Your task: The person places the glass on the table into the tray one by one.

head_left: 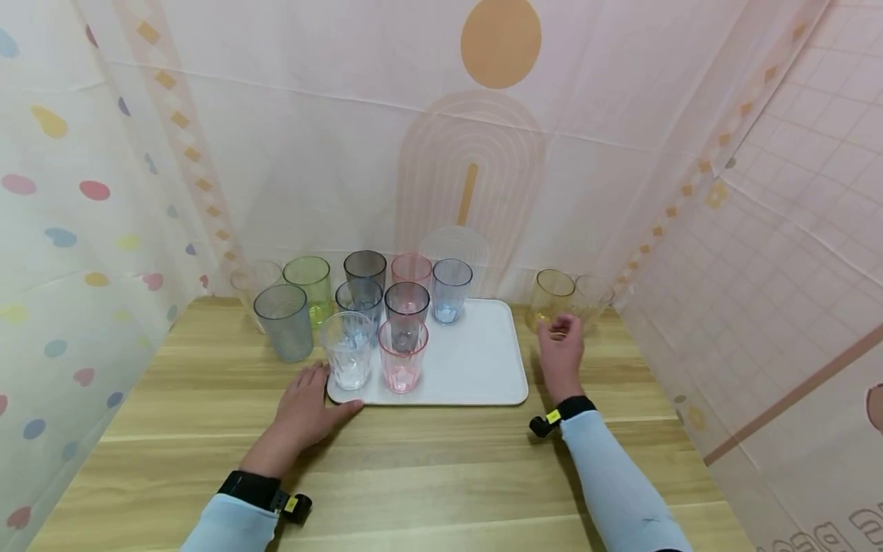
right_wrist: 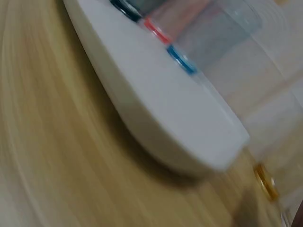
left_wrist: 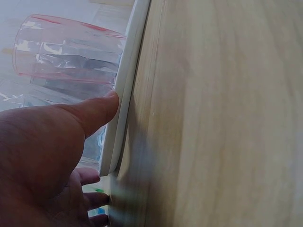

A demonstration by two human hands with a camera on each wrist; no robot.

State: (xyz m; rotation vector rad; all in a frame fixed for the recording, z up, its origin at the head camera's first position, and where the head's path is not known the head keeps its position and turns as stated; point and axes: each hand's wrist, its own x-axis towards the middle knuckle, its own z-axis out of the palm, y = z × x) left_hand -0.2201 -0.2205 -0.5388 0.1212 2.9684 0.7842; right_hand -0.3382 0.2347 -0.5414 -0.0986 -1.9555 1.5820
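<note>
My left hand (head_left: 303,406) rests at the front left corner of a white tray (head_left: 476,360). In the left wrist view its thumb (left_wrist: 102,111) touches the tray's rim, with the other fingers extended round the corner. Close by on the tray stand a clear glass (head_left: 349,353) and a pink glass (head_left: 402,360). Beyond the tray's right side, my right hand (head_left: 562,356) is in front of a yellow glass (head_left: 553,295) and a clear glass (head_left: 595,299). Its fingers are loosely bent, with nothing visible in them. The right wrist view is blurred and barely shows this hand.
More glasses stand on the tray: two dark grey, another pink, a blue one (head_left: 451,291) at the back and another blue. Left of the tray are a grey-blue glass (head_left: 284,326), a green glass (head_left: 307,280) and a clear one. Patterned curtains hang behind the wooden table (head_left: 441,475).
</note>
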